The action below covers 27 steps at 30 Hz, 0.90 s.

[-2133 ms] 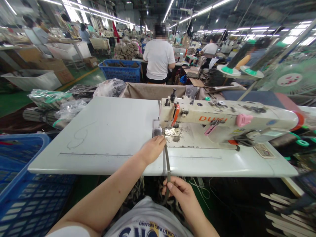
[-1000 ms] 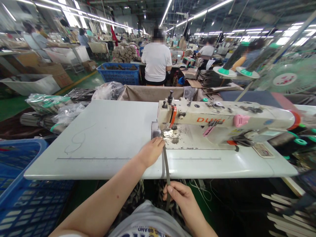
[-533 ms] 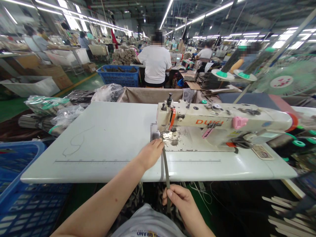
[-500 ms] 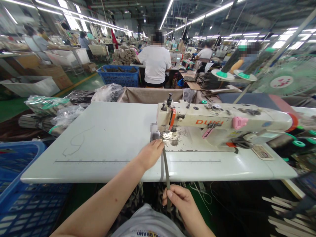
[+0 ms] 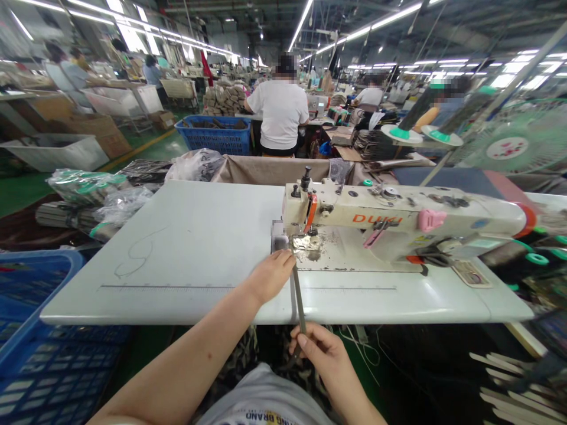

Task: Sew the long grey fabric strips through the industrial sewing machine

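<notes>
A narrow grey-green fabric strap (image 5: 298, 295) runs from the needle area of the sewing machine (image 5: 345, 215) down over the table's front edge. My left hand (image 5: 274, 273) lies beside the presser foot, its fingers closed together over the strap's far end; the fingertips partly hide it. Just below the table edge, my right hand (image 5: 316, 345) pinches the same strap between thumb and fingers, and the tail hangs beneath. Between the two hands the strap is stretched nearly straight.
The white sewing table (image 5: 199, 248) carries a loose thread at left and a printed ruler line. A blue crate (image 5: 57, 319) stands at its left side. Thread cones (image 5: 410, 121) and a green fan (image 5: 509, 144) are at right. A person in white (image 5: 283, 112) sits ahead.
My right hand has risen slightly toward the table edge, and the strap between my hands is a little shorter. The left hand stays by the presser foot.
</notes>
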{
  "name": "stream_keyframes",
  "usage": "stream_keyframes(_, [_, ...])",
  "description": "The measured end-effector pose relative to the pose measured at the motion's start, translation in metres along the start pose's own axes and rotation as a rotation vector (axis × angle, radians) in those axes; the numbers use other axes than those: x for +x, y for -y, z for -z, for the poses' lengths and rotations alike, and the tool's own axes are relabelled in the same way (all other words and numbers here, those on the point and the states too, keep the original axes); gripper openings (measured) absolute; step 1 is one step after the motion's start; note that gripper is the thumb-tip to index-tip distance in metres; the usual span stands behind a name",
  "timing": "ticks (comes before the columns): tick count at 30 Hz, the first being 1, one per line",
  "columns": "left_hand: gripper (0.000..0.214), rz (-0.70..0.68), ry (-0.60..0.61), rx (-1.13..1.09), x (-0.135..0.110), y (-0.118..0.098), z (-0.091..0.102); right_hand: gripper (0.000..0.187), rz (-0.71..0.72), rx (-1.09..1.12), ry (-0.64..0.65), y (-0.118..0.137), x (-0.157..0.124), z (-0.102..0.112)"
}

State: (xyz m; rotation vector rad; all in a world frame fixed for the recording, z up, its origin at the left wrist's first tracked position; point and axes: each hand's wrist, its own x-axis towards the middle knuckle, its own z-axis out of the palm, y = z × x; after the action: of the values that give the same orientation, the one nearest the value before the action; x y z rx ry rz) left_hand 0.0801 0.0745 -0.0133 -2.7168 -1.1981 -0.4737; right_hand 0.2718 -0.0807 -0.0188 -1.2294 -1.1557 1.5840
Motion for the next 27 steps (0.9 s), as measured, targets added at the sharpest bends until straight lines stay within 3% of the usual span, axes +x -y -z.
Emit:
stream_keyframes(17, [0.019,0.034,-0.029,-0.037,0.001,-0.003,0.013,0.041,-0.065,0.048,0.015,0.029,-0.01,-0.006])
stream_keyframes(27, [0.017,0.019,-0.004,-0.017,0.002,-0.003,0.013,0.042,-0.056,0.063,0.008,0.017,-0.006,-0.002])
